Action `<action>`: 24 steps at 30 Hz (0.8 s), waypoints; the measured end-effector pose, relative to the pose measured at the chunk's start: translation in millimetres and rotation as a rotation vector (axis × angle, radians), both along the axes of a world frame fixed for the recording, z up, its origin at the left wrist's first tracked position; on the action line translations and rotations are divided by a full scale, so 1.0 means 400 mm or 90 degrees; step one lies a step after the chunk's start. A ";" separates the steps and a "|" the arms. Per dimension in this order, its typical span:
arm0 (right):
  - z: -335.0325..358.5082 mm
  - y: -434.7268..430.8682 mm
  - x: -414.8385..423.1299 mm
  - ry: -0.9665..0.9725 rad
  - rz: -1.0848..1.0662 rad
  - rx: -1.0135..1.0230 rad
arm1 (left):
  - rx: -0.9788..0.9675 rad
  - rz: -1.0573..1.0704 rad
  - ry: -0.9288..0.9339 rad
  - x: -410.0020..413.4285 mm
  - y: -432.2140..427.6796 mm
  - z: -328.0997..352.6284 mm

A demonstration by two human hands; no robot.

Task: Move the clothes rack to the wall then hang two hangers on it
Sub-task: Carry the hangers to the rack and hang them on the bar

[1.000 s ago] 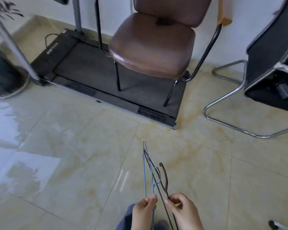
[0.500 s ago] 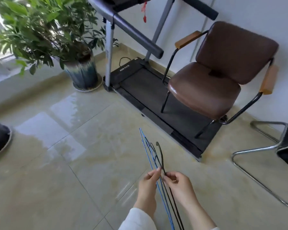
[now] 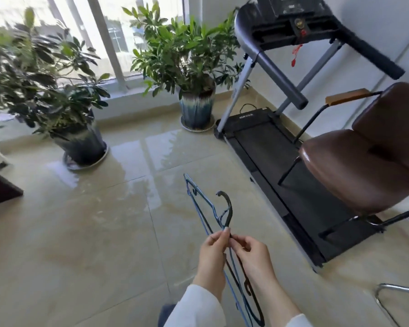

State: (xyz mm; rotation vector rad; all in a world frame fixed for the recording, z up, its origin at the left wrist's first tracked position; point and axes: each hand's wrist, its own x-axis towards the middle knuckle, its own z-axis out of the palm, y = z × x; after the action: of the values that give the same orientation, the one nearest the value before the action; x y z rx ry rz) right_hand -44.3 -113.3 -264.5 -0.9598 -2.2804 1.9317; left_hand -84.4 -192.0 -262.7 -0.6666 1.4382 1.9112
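Two thin hangers are held together low in the middle of the view: a blue hanger (image 3: 200, 204) and a black hanger (image 3: 229, 208) with its hook curving up. My left hand (image 3: 213, 258) pinches them near the hook's neck, and my right hand (image 3: 253, 258) grips them just beside it. The hangers' lower ends run down between my forearms. No clothes rack shows in this view.
A treadmill (image 3: 269, 147) stands along the right wall with a brown padded chair (image 3: 368, 166) on its belt. Two potted plants (image 3: 196, 67) (image 3: 57, 95) stand by the window. A chrome chair leg (image 3: 387, 293) shows at lower right. A dark furniture corner (image 3: 0, 187) sits left.
The view has swung left and up, from the chair and treadmill base to the window and plants. Both hands keep hold of the hangers, which now sit higher in view.
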 end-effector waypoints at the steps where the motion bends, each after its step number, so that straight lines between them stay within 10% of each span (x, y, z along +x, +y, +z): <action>1: 0.013 -0.028 -0.004 0.002 0.022 -0.002 | 0.008 0.020 -0.001 0.002 -0.032 0.014; 14: 0.174 -0.617 -0.048 0.087 0.346 0.304 | 0.125 0.481 0.032 0.021 -0.635 0.170; 24: 0.279 -1.194 0.027 0.260 0.536 0.229 | 0.163 0.711 0.092 0.171 -1.231 0.273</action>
State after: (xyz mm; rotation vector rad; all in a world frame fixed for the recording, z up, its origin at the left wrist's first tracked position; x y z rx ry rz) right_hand -33.5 -590.7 -153.1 0.4731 -2.8158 1.5444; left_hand -16.1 -684.3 -153.4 -1.4091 0.8829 2.9466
